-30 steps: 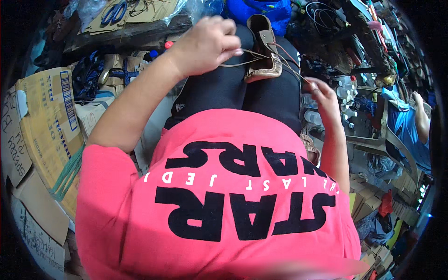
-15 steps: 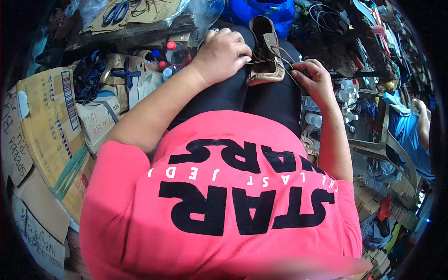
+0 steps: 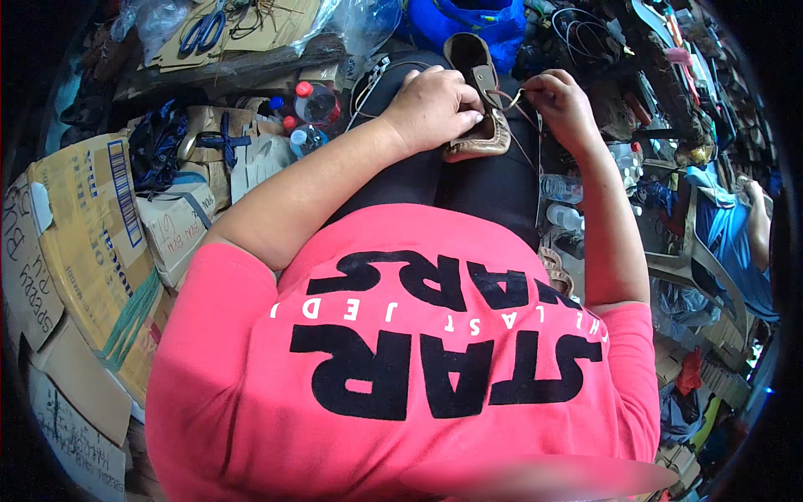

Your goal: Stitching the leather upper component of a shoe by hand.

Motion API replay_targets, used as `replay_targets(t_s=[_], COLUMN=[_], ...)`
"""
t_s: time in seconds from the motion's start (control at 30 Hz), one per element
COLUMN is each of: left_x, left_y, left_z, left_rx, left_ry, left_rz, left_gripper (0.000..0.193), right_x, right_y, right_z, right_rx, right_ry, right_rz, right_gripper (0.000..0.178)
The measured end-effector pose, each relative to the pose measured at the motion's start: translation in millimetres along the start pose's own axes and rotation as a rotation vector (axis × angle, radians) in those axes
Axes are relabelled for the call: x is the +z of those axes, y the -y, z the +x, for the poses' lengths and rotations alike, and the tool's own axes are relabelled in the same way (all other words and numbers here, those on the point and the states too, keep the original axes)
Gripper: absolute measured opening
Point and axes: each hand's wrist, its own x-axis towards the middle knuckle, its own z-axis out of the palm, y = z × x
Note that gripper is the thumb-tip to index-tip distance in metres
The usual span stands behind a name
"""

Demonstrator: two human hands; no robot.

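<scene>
A tan leather shoe (image 3: 481, 149) rests on my lap across the dark trousers, its toe end toward me. My left hand (image 3: 435, 110) is closed at the shoe's left side, thumb and fingers gripping its edge. To the right, my right hand (image 3: 559, 105) pinches a thin tan lace (image 3: 514, 94), drawn out from the shoe's opening. A pale strand also hangs beneath the right fingers. Near my left wrist, a thin loop of cord (image 3: 361, 96) lies on the thigh. The fingertips of my left hand are partly hidden.
Bottles with red and blue caps (image 3: 316, 102) stand left of my legs, beside cardboard boxes (image 3: 92, 251). Blue-handled scissors (image 3: 202, 32) lie on card pieces at the far left. A blue bag (image 3: 468, 23) sits ahead; clear bottles (image 3: 562, 189) and a chair (image 3: 694, 268) are at right.
My left hand has moved right and slightly down onto the shoe's side. My right hand has lifted away from the shoe, pulling the lace upward.
</scene>
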Motion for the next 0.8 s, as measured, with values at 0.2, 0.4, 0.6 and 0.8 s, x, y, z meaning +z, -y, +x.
replay_targets(t_s=[0.2, 0.4, 0.6, 0.8], left_x=[-10, -7, -9, -9], left_y=[-6, 0, 7, 5], left_z=[2, 11, 12, 12], left_rx=[-0.13, -0.113, -0.072, -0.076], left_ry=[0.113, 0.134, 0.166, 0.17], left_rz=[0.03, 0.017, -0.032, -0.045], left_gripper=[0.016, 0.019, 0.02, 0.018], right_x=[-19, -18, -11, -11], right_y=[44, 41, 47, 48], right_z=[-11, -18, -10, -6], right_rx=[-0.217, -0.306, -0.38, -0.424], right_ry=[-0.129, -0.122, -0.147, -0.024], right_rz=[-0.116, -0.324, -0.396, -0.487], right_gripper=[0.012, 0.018, 0.015, 0.012])
